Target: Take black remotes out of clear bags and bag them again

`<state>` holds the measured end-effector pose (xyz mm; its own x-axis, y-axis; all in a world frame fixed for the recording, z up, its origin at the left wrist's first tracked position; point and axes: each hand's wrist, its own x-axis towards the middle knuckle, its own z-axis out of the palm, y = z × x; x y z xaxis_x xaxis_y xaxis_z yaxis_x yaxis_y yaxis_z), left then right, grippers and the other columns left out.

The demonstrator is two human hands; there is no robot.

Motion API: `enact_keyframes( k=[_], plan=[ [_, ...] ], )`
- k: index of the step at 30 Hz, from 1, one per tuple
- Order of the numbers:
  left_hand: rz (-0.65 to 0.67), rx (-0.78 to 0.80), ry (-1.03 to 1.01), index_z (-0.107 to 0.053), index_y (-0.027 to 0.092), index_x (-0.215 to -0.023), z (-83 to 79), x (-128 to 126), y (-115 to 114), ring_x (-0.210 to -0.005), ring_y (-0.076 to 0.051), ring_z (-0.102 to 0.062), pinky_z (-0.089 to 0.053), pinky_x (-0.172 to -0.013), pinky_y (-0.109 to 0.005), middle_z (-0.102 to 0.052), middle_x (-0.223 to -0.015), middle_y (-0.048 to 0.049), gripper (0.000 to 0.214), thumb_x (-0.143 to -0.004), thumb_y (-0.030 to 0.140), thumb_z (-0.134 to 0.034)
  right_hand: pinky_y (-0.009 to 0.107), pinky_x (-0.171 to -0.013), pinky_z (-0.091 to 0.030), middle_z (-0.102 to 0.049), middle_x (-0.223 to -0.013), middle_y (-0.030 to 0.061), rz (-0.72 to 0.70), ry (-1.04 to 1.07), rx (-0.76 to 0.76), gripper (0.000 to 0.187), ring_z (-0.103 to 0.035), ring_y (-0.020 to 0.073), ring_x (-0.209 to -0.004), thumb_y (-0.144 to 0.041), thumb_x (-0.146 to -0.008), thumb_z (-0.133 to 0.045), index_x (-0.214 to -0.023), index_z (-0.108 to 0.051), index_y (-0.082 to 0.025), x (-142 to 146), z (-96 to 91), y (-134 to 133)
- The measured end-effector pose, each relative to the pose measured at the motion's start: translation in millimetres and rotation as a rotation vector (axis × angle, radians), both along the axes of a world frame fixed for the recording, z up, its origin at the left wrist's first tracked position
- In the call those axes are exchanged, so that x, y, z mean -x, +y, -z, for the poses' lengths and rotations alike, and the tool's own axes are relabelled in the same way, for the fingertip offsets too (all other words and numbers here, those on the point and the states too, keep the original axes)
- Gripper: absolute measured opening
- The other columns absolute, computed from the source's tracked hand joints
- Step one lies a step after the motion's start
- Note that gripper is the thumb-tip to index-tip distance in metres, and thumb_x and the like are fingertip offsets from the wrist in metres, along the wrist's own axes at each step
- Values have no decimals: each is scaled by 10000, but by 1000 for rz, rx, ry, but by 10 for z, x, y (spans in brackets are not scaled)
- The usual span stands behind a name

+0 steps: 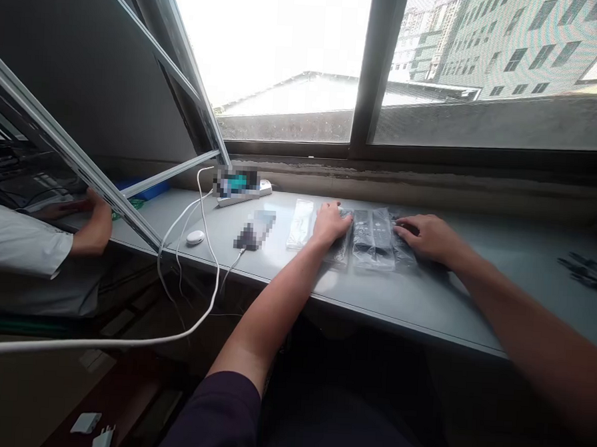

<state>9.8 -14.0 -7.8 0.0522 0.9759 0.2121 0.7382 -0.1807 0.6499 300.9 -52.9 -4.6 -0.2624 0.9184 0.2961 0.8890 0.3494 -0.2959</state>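
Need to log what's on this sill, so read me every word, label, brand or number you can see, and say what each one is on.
No readable text anywhere.
The clear plastic packets show no legible print.
The pixelated patches on the white power strip and the flat object are too blurred to read.

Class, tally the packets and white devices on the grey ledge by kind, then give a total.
Clear plastic packets holding dark items: 3
Pale clear plastic packet: 1
White oval computer mouse: 1
White power strip: 1
Total: 6
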Motion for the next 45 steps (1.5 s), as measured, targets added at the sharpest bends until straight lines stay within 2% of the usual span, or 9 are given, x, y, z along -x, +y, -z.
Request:
enact_keyframes(
  k=[8,15,20,26,29,33,36,40,45],
  plan=[
    [20,35,37,-529,87,-1673,-6,14,1,-1506,-374,-618,-453,-1211,-387,-631,-1629,-280,810,-1004,477,-765,526,-1144,-597,-860,-1329,163,0,-4,-8,516,-784,405,-1241,-525,-1082,-561,-1296,-877,-177,0,21,-2],
    [44,43,-105,-527,111,-1691,31,50,28,-1380,-378,-694,-493,-1133,-403,-761,-1465,-232,860,-912,315,-827,538,-1126,-596,-865,-1312,162,-8,-21,-54,514,-780,410,-1228,-525,-1082,-556,-1289,-877,-179,-36,82,34],
    [31,133,-451,-568,143,-1631,46,50,118,-1203,-324,-742,-528,-1059,-392,-813,-1274,-161,917,-770,193,-879,569,-1142,-590,-851,-1286,188,-13,1,-47,503,-770,423,-1226,-522,-1075,-568,-1256,-878,-170,-16,67,16],
    [83,496,-1160,-738,190,-1169,7,41,292,-815,-194,-689,-577,-804,-327,-726,-905,-55,407,-787,243,-867,574,-1182,-593,-778,-1360,183,74,335,-83,313,-757,415,-1283,-420,-1045,-655,-1179,-866,-233,151,-137,-173],
    [128,526,-1315,-716,190,-1066,-48,40,252,-795,-169,-675,-599,-807,-305,-710,-890,-58,320,-784,202,-868,524,-1138,-649,-793,-1373,130,23,701,63,262,-776,365,-1273,-454,-1074,-711,-1239,-830,-289,326,-224,-296],
    [280,542,-1329,-687,209,-1071,-99,-24,103,-874,-171,-715,-635,-860,-302,-757,-1028,-84,383,-771,176,-923,450,-1018,-730,-810,-1351,118,-139,1301,457,255,-819,308,-1224,-378,-1048,-769,-1282,-736,-283,548,-276,-405],
    [392,532,-1275,-685,221,-1137,-109,-76,25,-967,-197,-756,-646,-952,-347,-781,-1127,-87,513,-728,195,-995,442,-907,-759,-831,-1295,157,-190,1390,729,308,-855,315,-1095,-381,-1109,-696,-1376,-714,-229,616,-337,-472],
    [442,453,-1173,-717,217,-1227,-103,-92,-14,-1028,-211,-759,-620,-983,-368,-786,-1207,-103,612,-716,305,-1041,296,-707,-733,-839,-1230,179,-165,1369,871,267,-850,262,-958,-301,-1158,-611,-1339,-754,-167,591,-429,-539],
    [492,264,-812,-803,191,-1197,-71,-98,-36,-983,-201,-715,-556,-822,-295,-774,-1129,-90,552,-876,629,-904,180,-460,-583,-746,-867,79,-202,1356,956,121,-622,129,-574,-288,-1084,-755,-1109,-770,-171,550,-370,-524]
  ],
)
